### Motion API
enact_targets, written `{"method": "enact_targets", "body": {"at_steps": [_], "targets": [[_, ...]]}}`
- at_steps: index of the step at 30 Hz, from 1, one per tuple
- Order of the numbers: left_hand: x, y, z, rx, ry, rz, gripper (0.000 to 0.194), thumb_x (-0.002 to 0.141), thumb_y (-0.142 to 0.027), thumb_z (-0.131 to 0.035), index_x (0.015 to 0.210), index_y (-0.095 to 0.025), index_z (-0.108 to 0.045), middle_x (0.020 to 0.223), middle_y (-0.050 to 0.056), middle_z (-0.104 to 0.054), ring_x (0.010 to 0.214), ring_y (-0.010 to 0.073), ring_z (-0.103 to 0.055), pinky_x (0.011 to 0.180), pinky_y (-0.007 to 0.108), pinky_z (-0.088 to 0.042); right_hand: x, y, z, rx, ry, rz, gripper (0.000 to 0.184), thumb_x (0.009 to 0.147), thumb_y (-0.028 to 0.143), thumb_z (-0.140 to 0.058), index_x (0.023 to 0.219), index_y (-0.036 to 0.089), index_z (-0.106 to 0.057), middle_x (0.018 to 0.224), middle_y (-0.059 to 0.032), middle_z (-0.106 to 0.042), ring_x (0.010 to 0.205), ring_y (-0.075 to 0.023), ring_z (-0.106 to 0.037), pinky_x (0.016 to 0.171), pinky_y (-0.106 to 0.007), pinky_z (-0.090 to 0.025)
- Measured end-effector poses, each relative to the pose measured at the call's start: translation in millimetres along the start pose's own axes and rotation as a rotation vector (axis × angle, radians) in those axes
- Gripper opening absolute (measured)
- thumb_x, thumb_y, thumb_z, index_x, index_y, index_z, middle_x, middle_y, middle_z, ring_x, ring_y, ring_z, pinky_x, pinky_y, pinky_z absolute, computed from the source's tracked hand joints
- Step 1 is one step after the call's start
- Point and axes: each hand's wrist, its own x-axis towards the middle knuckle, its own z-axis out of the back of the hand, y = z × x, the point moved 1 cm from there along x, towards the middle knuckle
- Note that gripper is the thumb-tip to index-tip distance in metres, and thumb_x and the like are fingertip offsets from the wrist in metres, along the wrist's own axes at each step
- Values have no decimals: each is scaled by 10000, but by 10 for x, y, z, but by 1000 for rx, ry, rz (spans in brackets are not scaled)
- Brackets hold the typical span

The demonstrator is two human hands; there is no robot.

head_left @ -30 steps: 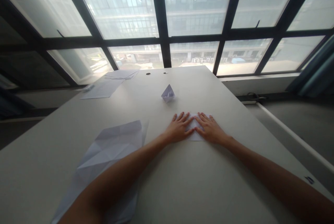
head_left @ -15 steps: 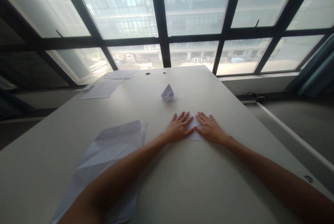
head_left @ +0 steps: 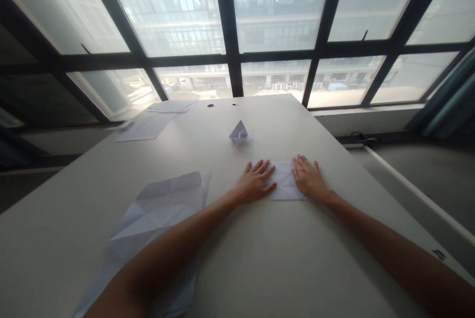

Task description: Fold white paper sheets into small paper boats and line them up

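Paper (head_left: 285, 180) lies flat on the table (head_left: 245, 249), right of centre. The left hand (head_left: 255, 182), fingers spread, rests on its left side; the right hand (head_left: 308, 177), fingers mostly together, outer one apart, covers its right. A boat (head_left: 239, 133) stands farther off; a creased sheet (head_left: 163, 204) lies near left.

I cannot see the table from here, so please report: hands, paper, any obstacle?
Left hand, right hand: open, on opposite sides of folded paper. Paper lying flat, creased. Paper boat beyond, touching neither hand.
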Motion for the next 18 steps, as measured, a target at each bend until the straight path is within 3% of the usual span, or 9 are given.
{"method": "enact_targets", "body": {"at_steps": [3,6,11,18], "targets": [[-2,2,-8,-15,-2,8,678,978,-636,-310,1548,-268,-300,1635,89,-229,1512,307,-178,1194,575,-123,13,-32,15,13,-84,-60,554,979,263,-265,1478,70,-409,1564,-215,-356,1463,-331,-286,1152,-644,-181],[-7,-3,-7,-35,-35,45,712,973,-645,-311,1558,-243,-269,1628,96,-251,1512,312,-177,1196,579,-129,27,-2,87,63,-154,-63,518,977,259,-301,1432,80,-474,1544,-208,-393,1449,-320,-313,1162,-570,-232],[-13,-11,-11,-29,-62,82,677,970,-640,-323,1522,-249,-346,1618,88,-285,1510,324,-181,1193,590,-151,9,141,221,181,-252,104,424,957,242,-391,1290,109,-616,1449,-169,-511,1366,-263,-418,1163,-413,-298],[-10,-1,-14,-21,-62,55,659,989,-609,-317,1520,-221,-347,1625,101,-260,1514,316,-158,1193,581,-154,-25,174,149,147,-77,202,390,962,321,-454,1275,166,-627,1384,-136,-580,1284,-264,-494,1117,-411,-341]]}}
